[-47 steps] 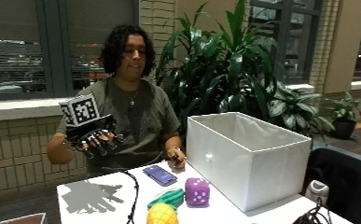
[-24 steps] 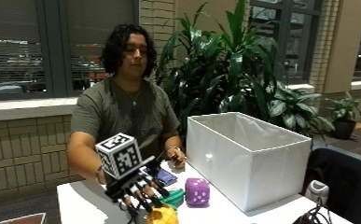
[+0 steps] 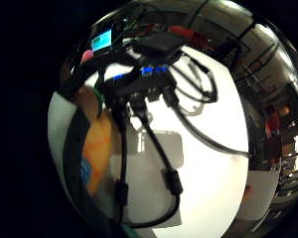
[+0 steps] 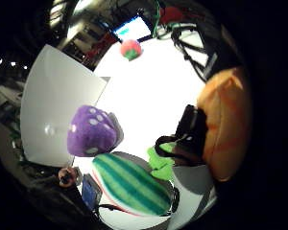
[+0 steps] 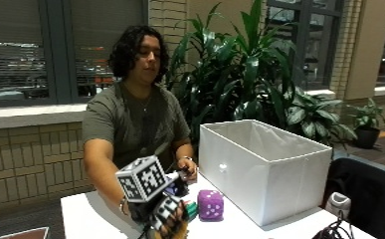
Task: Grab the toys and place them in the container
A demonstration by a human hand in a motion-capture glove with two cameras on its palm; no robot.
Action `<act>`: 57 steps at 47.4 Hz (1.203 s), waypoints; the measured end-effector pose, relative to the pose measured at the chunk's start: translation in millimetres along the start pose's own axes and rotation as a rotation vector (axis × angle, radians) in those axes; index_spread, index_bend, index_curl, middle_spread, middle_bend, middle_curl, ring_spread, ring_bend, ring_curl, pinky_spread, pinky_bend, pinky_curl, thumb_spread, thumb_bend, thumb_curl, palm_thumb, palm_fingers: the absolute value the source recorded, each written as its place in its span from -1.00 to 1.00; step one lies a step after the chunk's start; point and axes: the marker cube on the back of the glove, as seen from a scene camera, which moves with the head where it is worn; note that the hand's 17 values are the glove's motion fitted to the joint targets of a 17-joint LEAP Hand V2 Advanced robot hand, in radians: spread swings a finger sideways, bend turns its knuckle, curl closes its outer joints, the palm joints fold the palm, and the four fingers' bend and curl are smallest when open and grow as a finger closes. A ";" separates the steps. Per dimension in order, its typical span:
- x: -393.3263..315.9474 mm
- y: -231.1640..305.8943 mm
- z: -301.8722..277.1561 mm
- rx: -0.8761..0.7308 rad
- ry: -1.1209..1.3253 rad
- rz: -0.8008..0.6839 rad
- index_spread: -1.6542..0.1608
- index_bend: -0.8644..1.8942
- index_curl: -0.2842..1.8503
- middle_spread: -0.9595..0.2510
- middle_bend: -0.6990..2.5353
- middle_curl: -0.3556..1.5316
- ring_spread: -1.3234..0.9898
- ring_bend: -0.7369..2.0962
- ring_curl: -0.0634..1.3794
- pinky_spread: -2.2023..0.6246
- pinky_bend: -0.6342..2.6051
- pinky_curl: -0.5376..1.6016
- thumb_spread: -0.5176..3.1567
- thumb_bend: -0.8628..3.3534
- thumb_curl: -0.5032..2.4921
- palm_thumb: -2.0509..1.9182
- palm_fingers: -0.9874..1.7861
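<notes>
Now lowered from chest height onto orange toy [image 4: 225, 122] on tabletop [image 5: 99, 221], right hand [image 5: 165, 216] fingers curling round it; container [image 5: 265, 169] transfer pending.

Person wears an olive-grey short-sleeved T-shirt [image 5: 136, 122]. Black-gloved right hand [image 5: 164, 215] with white patches along the fingers; a watch or band on that wrist. Bare left hand [image 5: 187, 172] also has a wristband.

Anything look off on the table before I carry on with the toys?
Nothing stands out. The white container sits upright and open, the purple die rests beside it, and the gloved right hand is down over the orange toy.
</notes>
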 end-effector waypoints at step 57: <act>-200.4 -24.7 -85.6 0.145 -0.192 -0.180 0.40 -0.28 -0.31 0.10 -0.24 -0.02 -0.18 0.23 -0.32 0.43 -0.01 -0.15 -0.06 -0.62 -0.44 -0.02 -0.01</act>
